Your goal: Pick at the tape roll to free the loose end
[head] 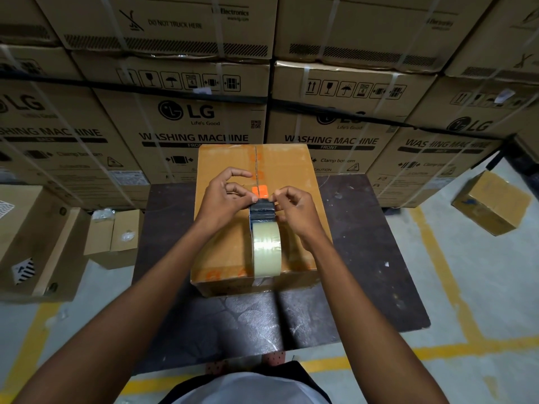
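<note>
Tape dispenser (264,228): I see it standing on the taped carton (227,252), its clear roll toward me, black head away.
Left hand (226,196): fingers curled, thumb and forefinger pinching at the dispenser's head.
Right hand (294,205): fingers curled, pinching the head's other side.
Risk: I judge the tape end could slip and stick back onto the roll; the cutter sits close to my fingertips.
Room: carton fills the bench (364,258) middle; stacked washing-machine boxes (198,123) wall the far edge, bare margins either side.
</note>
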Demonstrator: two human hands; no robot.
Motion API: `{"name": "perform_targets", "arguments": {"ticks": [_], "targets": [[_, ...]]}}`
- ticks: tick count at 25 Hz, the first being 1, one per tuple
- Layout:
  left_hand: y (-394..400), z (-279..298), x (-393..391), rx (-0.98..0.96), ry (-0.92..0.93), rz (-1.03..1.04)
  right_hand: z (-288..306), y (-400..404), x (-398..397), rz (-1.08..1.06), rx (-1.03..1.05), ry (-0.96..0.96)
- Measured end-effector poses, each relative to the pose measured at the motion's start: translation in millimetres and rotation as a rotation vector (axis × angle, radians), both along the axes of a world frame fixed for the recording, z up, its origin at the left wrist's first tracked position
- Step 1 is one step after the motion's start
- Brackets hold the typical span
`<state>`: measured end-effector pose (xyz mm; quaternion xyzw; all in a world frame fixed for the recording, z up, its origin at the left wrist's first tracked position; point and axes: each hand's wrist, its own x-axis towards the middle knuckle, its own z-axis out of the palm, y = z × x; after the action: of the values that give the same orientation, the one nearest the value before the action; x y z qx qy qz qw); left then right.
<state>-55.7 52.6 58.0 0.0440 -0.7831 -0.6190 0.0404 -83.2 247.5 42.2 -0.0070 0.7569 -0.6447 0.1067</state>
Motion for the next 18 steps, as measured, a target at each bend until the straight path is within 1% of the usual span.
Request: {"name": "perform_targets", "arguments": {"ticks": [2,6,8,10,12,15,18], "targets": [[-0.8,-2.7,0.0,0.006,-0.004,0.018,2.3,-0.3,-1.9,0.033,0.012,0.0],[-0.2,-2.5,0.4,0.01,-0.015,0.036,-1.0,0.9,-10.4,0.109,0.156,0.115],[1.3,-5.3,7.3,0.029,-0.018,0.081,-3.7,-0.5,-13.6,0.111,0.158,0.122],[4.4,-15.4,28.0,0.057,-0.033,0.168,-4.0,-1.1,-15.0,0.105,0.142,0.11],[12.0,-24.7,61.6,0.153,-0.1,0.212,-3.0,0.1,-15.7,0.104,0.121,0.091],[30.0,-27.1,104.5,0.298,-0.163,0.144,-2.5,2.4,-16.0,0.094,0.111,0.07],[40.7,-28.2,113.7,0.341,-0.137,0.064,-2.4,3.0,-16.0,0.095,0.091,0.055]]}}
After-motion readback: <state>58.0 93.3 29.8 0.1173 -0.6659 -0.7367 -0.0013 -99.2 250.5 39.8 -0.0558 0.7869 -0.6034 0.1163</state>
